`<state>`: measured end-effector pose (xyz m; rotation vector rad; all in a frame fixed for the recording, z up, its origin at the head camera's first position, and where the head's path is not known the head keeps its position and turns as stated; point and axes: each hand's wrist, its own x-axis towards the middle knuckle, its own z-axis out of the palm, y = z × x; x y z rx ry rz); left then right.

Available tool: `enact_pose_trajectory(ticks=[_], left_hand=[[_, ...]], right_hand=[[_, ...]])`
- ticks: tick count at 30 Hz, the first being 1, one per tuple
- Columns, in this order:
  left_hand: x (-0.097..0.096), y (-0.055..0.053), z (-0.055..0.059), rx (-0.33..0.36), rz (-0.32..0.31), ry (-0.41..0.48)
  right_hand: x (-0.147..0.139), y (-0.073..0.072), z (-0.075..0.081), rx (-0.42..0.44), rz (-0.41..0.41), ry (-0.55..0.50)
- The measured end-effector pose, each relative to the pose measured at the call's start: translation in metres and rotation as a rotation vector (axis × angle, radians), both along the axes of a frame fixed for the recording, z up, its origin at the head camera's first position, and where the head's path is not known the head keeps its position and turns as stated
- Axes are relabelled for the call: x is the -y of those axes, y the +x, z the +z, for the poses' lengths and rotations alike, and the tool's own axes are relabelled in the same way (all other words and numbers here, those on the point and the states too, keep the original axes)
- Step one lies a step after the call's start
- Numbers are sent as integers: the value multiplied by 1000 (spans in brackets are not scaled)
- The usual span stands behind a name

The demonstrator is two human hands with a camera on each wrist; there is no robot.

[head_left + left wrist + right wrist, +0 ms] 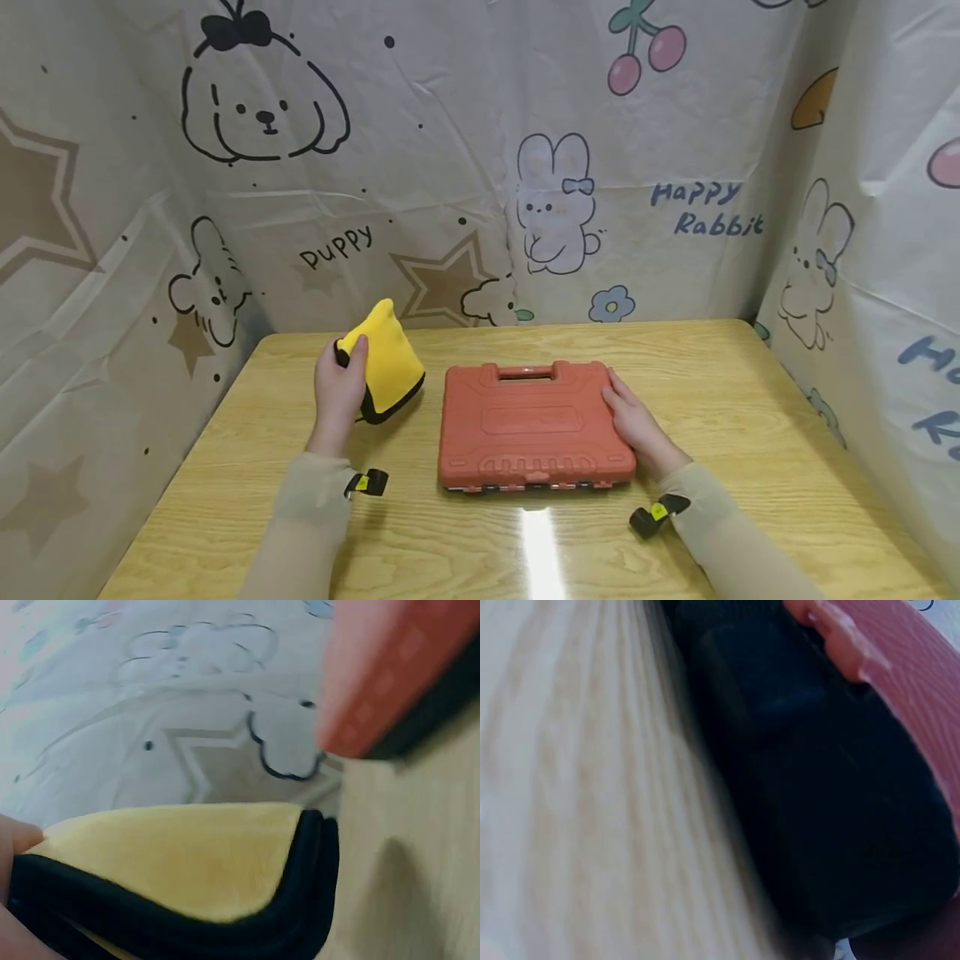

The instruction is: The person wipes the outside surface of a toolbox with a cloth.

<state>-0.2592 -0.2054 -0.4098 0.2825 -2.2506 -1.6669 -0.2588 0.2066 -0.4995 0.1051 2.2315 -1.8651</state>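
Note:
My left hand (341, 383) grips a folded yellow cloth with black edging (387, 358), its thumb lying across the yellow face. The cloth is raised at the left of the table, its black-bound corner hanging toward the case. In the left wrist view, the yellow cloth (187, 859) shows its dark border in layers. A red plastic tool case (532, 425) with a moulded handle stands at mid-table, its handle toward the back wall. My right hand (637, 421) holds the case by its right side. Close up in the right wrist view is the case's black underside (825, 795).
The wood-grain table (712, 375) extends around the case. A printed cloth curtain (450, 167) with cartoon animals rises behind and at both sides. A black wrist camera (371, 482) is strapped to the left sleeve, another camera (651, 518) to the right.

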Motion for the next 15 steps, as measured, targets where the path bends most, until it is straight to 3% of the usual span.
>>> enact_pose_trajectory(ticks=[5, 10, 15], left_hand=[[-12, -15, -18, -107, -14, -317], [-30, -24, -29, -80, -70, -530], [-46, -30, -34, -55, -163, -652]], right_hand=[[0, -1, -1, -1, -1, -7], [0, 0, -3, -2, 4, -6], [-1, 0, -3, -10, -4, 0]])
